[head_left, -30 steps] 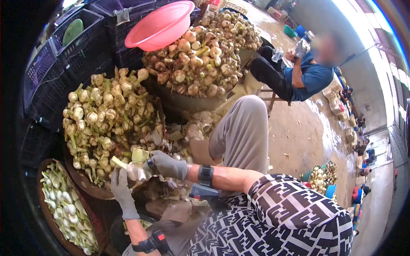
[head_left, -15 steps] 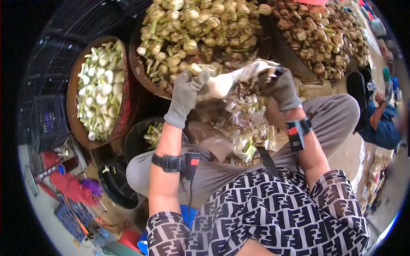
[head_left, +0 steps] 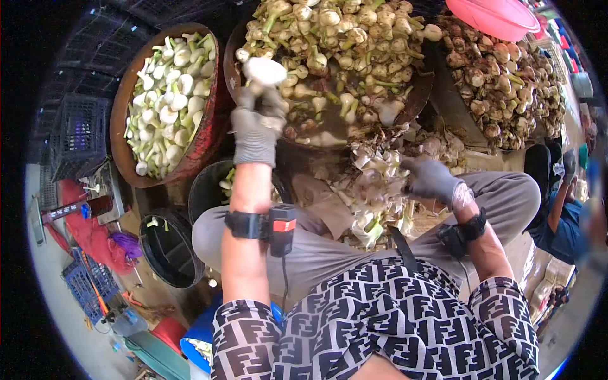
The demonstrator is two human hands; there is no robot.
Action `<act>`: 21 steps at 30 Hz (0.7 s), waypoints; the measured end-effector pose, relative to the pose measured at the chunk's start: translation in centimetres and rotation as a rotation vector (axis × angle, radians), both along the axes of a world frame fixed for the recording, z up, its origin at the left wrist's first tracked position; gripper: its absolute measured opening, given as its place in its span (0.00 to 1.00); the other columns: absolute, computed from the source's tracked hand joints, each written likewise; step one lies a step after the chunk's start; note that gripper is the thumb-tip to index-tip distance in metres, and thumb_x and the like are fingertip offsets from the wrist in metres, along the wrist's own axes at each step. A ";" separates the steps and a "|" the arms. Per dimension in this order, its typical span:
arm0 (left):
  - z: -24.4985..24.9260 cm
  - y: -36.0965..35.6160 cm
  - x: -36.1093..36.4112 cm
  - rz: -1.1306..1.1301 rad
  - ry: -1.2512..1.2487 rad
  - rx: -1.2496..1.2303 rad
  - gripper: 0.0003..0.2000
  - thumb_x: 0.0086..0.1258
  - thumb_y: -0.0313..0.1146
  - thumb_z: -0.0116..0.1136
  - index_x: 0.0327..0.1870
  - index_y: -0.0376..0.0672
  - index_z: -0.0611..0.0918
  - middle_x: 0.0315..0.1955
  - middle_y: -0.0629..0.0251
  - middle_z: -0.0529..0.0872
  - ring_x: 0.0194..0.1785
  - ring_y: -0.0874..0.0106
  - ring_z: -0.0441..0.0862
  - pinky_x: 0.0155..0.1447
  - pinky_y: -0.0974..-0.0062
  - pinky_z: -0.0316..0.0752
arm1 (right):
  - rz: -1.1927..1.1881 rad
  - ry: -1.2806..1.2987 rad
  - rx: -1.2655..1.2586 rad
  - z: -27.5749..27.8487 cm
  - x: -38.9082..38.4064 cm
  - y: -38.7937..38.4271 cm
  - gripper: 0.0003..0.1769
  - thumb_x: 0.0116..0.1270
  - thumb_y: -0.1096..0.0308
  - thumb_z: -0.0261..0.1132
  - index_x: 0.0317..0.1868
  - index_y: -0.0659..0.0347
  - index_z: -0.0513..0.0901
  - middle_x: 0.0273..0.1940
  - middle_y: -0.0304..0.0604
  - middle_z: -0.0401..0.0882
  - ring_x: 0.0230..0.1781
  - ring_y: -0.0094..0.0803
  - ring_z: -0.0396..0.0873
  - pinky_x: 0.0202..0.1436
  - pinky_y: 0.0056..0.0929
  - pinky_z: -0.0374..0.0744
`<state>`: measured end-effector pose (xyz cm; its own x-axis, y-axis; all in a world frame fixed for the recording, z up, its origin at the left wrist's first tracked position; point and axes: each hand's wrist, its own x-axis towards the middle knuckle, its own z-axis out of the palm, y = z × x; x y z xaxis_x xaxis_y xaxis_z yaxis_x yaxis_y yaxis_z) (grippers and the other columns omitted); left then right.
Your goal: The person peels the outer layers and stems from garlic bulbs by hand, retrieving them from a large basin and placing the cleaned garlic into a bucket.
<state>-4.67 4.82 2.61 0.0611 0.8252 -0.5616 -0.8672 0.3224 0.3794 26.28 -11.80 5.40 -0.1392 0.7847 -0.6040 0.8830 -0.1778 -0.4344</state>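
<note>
My left hand (head_left: 258,123), in a grey glove, is closed around the lower part of a peeled white garlic bulb (head_left: 265,71). The bulb points up and away from me, above the left edge of a wide basin of garlic (head_left: 342,31). My right hand (head_left: 434,182), gloved too, hovers low by a heap of garlic skins (head_left: 373,168) between my knees. Its fingers reach left toward the skins and look apart, though slightly blurred. I see no bulb in it.
At left stands a rusty-rimmed tub (head_left: 209,120) of clean white garlic. Two black buckets (head_left: 168,253) sit by my left knee. Unpeeled garlic (head_left: 506,82) is piled at right under a pink basin (head_left: 494,18). Another person (head_left: 560,221) sits at far right.
Both hands were together, pulling dirty skin off the bulb. Now they are apart: the left has moved up and left with the bare bulb, the right down to the skins. My view has shifted.
</note>
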 end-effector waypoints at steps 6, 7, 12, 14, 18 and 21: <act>6.8 0.6 -3.8 -0.010 -0.255 0.428 0.20 0.69 0.49 0.47 0.48 0.39 0.75 0.32 0.66 0.79 0.30 0.75 0.75 0.29 0.78 0.70 | -0.311 0.214 0.234 -2.3 -0.4 9.2 0.13 0.55 0.76 0.59 0.42 0.60 0.80 0.34 0.41 0.82 0.34 0.24 0.77 0.41 0.23 0.75; 6.7 0.5 -3.2 -0.164 -0.374 0.427 0.20 0.69 0.48 0.47 0.48 0.40 0.75 0.31 0.67 0.79 0.29 0.76 0.75 0.29 0.79 0.69 | -0.224 0.161 0.238 -3.7 -0.7 11.3 0.13 0.56 0.75 0.58 0.43 0.59 0.80 0.35 0.42 0.82 0.35 0.26 0.78 0.43 0.25 0.76; 5.9 0.0 0.1 -0.297 -0.085 0.204 0.15 0.71 0.41 0.46 0.54 0.45 0.73 0.34 0.71 0.73 0.28 0.80 0.68 0.26 0.80 0.65 | 0.202 0.059 -0.048 -13.1 -5.3 18.6 0.20 0.59 0.65 0.54 0.53 0.56 0.77 0.50 0.49 0.77 0.48 0.42 0.77 0.51 0.33 0.74; 6.0 0.4 -0.1 -0.202 -0.022 0.204 0.14 0.71 0.40 0.46 0.50 0.40 0.75 0.34 0.67 0.75 0.29 0.78 0.70 0.27 0.82 0.67 | 0.460 -0.008 -0.020 -23.6 -5.2 19.7 0.21 0.60 0.63 0.53 0.54 0.57 0.76 0.52 0.50 0.75 0.50 0.44 0.76 0.52 0.34 0.73; 6.1 1.4 -1.0 -0.122 0.004 0.294 0.14 0.70 0.37 0.46 0.48 0.37 0.75 0.35 0.64 0.75 0.30 0.77 0.72 0.28 0.82 0.70 | 0.623 -0.065 -0.090 -25.2 -6.3 20.4 0.21 0.61 0.60 0.52 0.52 0.60 0.77 0.49 0.51 0.77 0.50 0.46 0.76 0.53 0.37 0.73; 5.0 1.9 -0.8 -0.147 0.022 0.296 0.13 0.70 0.36 0.48 0.47 0.37 0.76 0.33 0.64 0.77 0.31 0.76 0.74 0.30 0.83 0.72 | 0.173 -0.094 -0.093 -16.2 -6.7 19.6 0.17 0.57 0.63 0.55 0.46 0.60 0.79 0.44 0.50 0.80 0.45 0.46 0.78 0.48 0.36 0.75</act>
<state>-5.47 6.77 7.59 0.1823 0.9361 -0.3009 -0.8102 0.3164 0.4934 19.55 7.82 -10.79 -0.2065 0.6946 -0.6891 0.9396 -0.0556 -0.3377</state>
